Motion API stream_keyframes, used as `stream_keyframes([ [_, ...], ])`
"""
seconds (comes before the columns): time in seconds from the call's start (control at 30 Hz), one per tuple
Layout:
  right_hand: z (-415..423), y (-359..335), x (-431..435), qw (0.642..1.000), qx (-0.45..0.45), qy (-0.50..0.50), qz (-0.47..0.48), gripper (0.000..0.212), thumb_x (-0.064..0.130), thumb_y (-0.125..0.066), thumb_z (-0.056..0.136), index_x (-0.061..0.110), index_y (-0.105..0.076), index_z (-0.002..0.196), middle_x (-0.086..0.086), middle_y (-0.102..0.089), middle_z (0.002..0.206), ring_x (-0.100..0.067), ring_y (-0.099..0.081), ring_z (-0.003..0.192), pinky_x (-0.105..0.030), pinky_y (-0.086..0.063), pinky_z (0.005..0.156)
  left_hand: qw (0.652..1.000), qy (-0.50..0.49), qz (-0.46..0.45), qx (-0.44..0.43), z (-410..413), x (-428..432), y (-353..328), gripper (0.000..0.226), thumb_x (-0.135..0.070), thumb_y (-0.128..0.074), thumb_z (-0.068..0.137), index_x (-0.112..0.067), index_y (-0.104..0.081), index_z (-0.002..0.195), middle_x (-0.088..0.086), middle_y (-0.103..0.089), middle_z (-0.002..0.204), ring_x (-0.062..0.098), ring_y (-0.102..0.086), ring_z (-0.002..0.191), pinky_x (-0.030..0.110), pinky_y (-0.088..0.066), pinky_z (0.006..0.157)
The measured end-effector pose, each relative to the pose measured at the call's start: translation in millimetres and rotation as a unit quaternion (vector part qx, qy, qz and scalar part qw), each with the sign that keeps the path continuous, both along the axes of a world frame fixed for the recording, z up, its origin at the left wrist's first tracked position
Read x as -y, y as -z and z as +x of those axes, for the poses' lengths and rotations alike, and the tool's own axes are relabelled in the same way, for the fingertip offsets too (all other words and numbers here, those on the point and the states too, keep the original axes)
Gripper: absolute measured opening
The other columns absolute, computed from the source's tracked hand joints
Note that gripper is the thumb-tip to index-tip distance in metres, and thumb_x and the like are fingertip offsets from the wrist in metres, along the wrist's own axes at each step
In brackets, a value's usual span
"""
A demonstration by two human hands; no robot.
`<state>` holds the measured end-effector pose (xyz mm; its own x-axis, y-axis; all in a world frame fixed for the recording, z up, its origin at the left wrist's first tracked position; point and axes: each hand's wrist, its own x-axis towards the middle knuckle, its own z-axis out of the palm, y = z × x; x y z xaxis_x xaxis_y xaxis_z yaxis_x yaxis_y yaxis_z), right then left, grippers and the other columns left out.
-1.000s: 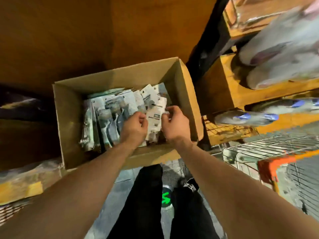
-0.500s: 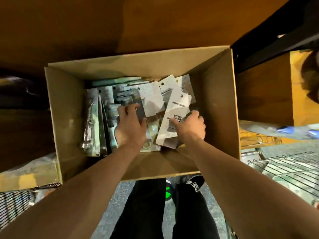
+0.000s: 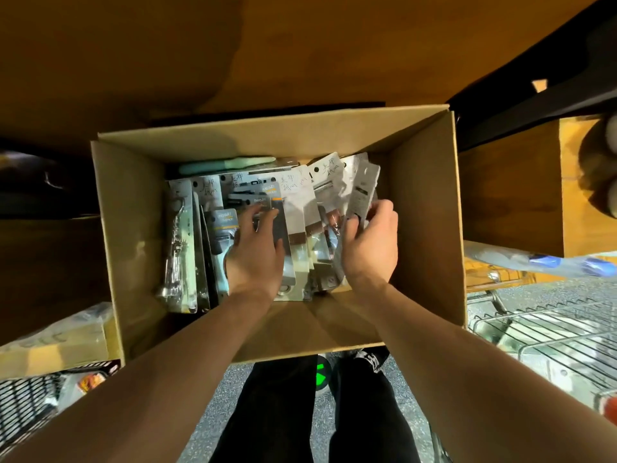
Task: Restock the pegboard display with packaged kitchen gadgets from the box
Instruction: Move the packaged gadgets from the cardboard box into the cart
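An open cardboard box [image 3: 130, 228] holds several carded kitchen gadgets standing in rows. Both my hands are inside it. My left hand [image 3: 255, 255] lies flat on the middle packages, fingers stretched over a dark carded gadget [image 3: 278, 225]. My right hand [image 3: 370, 242] grips a narrow white package [image 3: 362, 188] near the box's right side, tilted up out of the row. A packaged metal corkscrew [image 3: 177, 248] stands at the left end. No pegboard is in view.
A wire cart [image 3: 547, 332] stands at the right, with wooden shelving [image 3: 510, 195] above it. Bagged goods [image 3: 56, 335] and a wire rack [image 3: 26, 402] lie at the lower left. My legs and shoes are on the floor below the box.
My view has swung down and closer to the box. My right hand has lifted the white package and turned it edge-on; my left hand has slid forward over the middle packages.
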<state>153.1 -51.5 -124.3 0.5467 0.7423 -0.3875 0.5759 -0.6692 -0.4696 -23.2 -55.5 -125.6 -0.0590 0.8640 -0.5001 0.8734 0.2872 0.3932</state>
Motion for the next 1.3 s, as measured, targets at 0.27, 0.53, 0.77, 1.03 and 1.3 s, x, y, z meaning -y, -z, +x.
stream_keyframes([
  [0.27,-21.7,5.3,-3.1,0.981,-0.044,-0.176,-0.072,0.044,0.062,-0.045,0.102,0.025,-0.056,0.123,0.006,-0.055,0.116,-0.017,-0.059,0.1,-0.033,-0.049,0.079,0.999,-0.026,-0.006,0.039,-3.0,5.3,1.6,0.06,-0.016,-0.057,0.105,-0.037,-0.037,0.157,-0.02,-0.014,0.164,0.021,-0.057,0.133,0.051,-0.058,0.098],
  [0.53,-25.7,13.3,4.3,0.971,-0.163,-0.112,-0.136,0.029,0.054,-0.048,0.103,0.033,-0.043,0.122,0.013,-0.066,0.102,-0.021,-0.069,0.094,-0.051,-0.055,0.093,0.994,-0.072,0.01,0.077,-9.8,0.9,3.0,0.061,-0.012,-0.052,0.107,-0.036,-0.03,0.158,-0.011,-0.022,0.16,0.019,-0.066,0.113,0.042,-0.061,0.095],
  [0.77,-35.4,17.5,2.6,0.968,-0.131,-0.114,-0.182,0.048,0.05,-0.061,0.098,0.024,-0.047,0.135,-0.001,-0.065,0.129,-0.026,-0.065,0.11,-0.045,-0.054,0.098,0.999,-0.02,0.012,0.039,-7.7,1.3,4.4,0.056,-0.016,-0.05,0.108,-0.027,-0.037,0.161,-0.011,-0.037,0.16,0.016,-0.041,0.145,0.042,-0.05,0.112],
  [1.03,-15.7,18.2,-8.0,0.981,-0.077,-0.123,-0.131,0.042,0.033,-0.07,0.095,0.023,-0.053,0.131,0.001,-0.049,0.132,-0.016,-0.058,0.101,-0.034,-0.053,0.096,0.996,0.08,0.028,0.002,-12.2,6.8,2.3,0.064,-0.013,-0.052,0.108,-0.032,-0.03,0.165,-0.018,-0.035,0.162,0.015,-0.026,0.144,0.035,-0.042,0.119],
  [1.3,-0.2,22.0,-18.2,0.978,-0.008,-0.06,-0.198,0.089,0.051,-0.076,0.083,0.017,-0.031,0.152,-0.009,-0.042,0.149,-0.033,-0.04,0.135,-0.048,-0.04,0.112,0.996,0.091,0.025,0.0,-9.2,-0.9,-0.5,0.067,-0.008,-0.061,0.101,-0.042,-0.043,0.156,-0.015,-0.028,0.162,0.017,-0.021,0.152,0.038,-0.058,0.102],
])
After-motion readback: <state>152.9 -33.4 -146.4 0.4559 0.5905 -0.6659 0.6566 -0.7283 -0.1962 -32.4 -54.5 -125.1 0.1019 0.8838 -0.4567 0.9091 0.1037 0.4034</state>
